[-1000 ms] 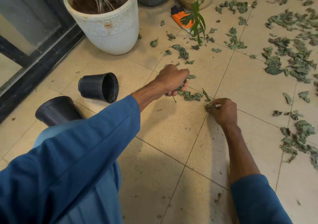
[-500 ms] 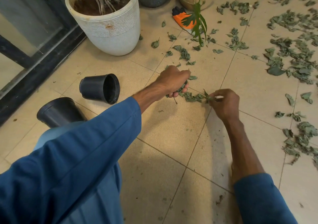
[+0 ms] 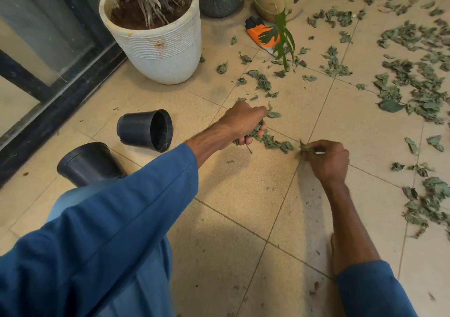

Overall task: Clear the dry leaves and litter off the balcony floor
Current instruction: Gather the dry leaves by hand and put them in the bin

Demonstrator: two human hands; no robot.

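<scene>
My left hand point(image 3: 243, 121) stays clenched round a bunch of crumpled grey-green dry leaves point(image 3: 255, 130), held low over the beige tiled balcony floor point(image 3: 243, 195), with one stalk poking out below the fist. My right hand point(image 3: 327, 159) pinches a single curled dry leaf point(image 3: 305, 149) between thumb and fingertips.

A second ago that leaf sat a little apart from the short row of loose leaves point(image 3: 275, 143) lying between my hands. Now the right hand has brought it up just beside the row's end. The row itself looks no shorter, and the left fist has not moved off its other end.

I read this as one small patch being gathered piece by piece into the left hand, which already looks fairly full. The job is far from done. The wide scatter of dry leaves point(image 3: 414, 92) across the tiles to my right is untouched, and more bits lie up toward the white ribbed planter point(image 3: 165, 48).

A black plastic pot point(image 3: 146, 130) lies on its side near my left arm, and a second black pot point(image 3: 90, 163) sits closer to me. Either might take the handful, though that is only my guess.
</scene>
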